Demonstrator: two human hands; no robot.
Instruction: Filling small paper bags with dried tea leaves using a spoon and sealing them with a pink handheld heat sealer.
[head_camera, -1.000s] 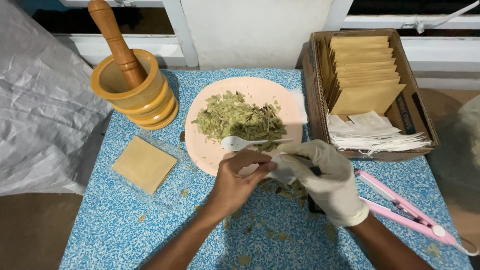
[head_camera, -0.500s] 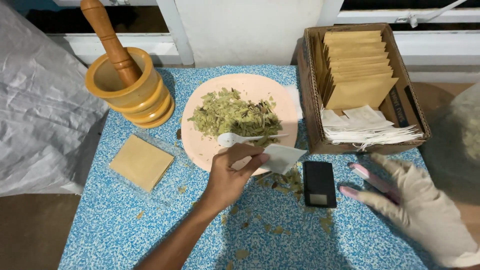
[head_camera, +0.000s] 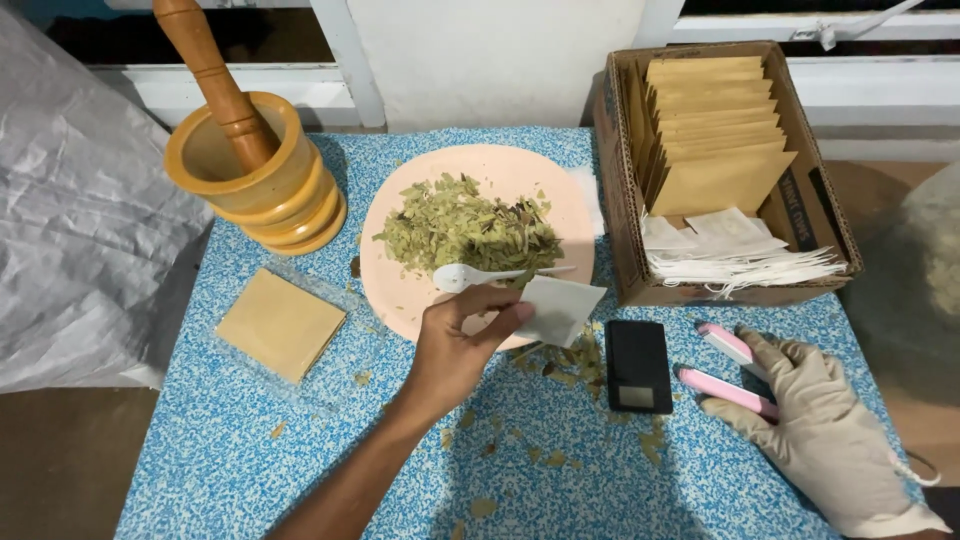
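Head view: left hand (head_camera: 462, 345) pinches a white sachet (head_camera: 557, 308) at the plate (head_camera: 400, 295) edge, beside the spoon (head_camera: 480, 275) and leaves (head_camera: 465, 228). Gloved right hand (head_camera: 815, 425) rests spread on a pink sealer (head_camera: 727, 390), probably not gripping, by the black scale (head_camera: 638, 366).

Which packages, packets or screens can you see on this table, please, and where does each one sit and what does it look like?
Cardboard box: back right, brown, open-topped, rectangular.
Tan envelopes: standing in a row inside the box, flat.
White sachets: stacked at the box's front, with strings.
White packet: pinched in the left hand, small, squarish.
Tan packet: front left, square, in clear wrap.
Pocket scale: centre right, black, small grey screen.
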